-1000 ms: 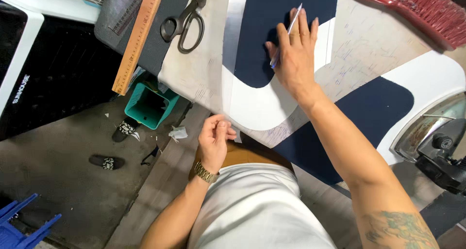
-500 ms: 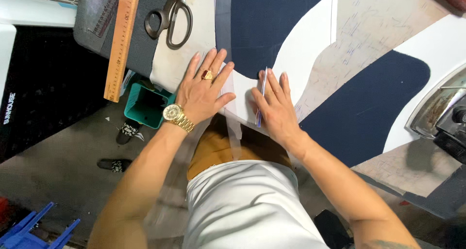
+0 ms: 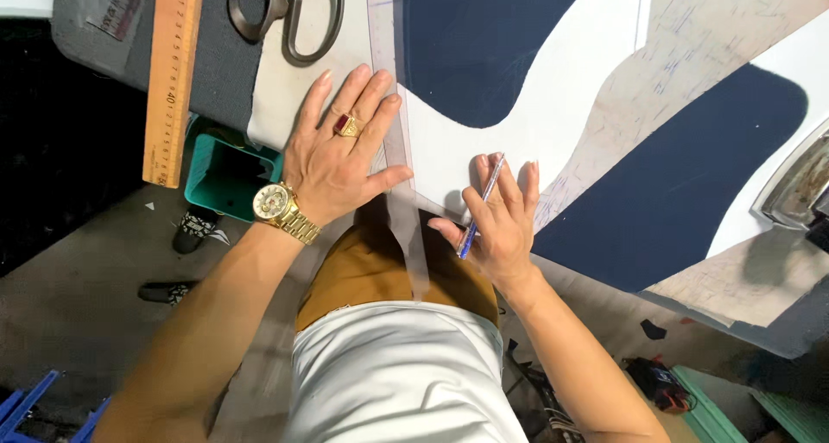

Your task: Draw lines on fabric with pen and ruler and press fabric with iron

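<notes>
Both hands work at the near edge of the cutting table [image 3: 604, 123]. Left hand [image 3: 341, 158], wearing a gold watch and a red-stoned ring, lies flat with fingers spread, palm pressing a clear plastic ruler [image 3: 399, 158] onto the white pattern piece [image 3: 535, 123]; it grips nothing. That ruler runs from the far side of the table toward the person and juts past the table edge over the brown trousers. Right hand [image 3: 501, 218] is just beside it, apart from the left, fingers closed around a blue pen [image 3: 479, 205] with its fingertips resting on the white piece near its lower edge.

Navy fabric [image 3: 484, 37] shows in 2 curved areas, 1 beyond the hands and 1 to the right, [image 3: 682, 184]. Beyond the left hand lie large scissors [image 3: 289, 11], near but not touching it, and a wooden ruler [image 3: 173, 72] overhanging the table's left edge above a teal bin [image 3: 226, 180] on the floor. An iron [image 3: 799, 184] sits at the far right edge, well apart from the hands. Open white surface lies between the right hand and the navy curves.
</notes>
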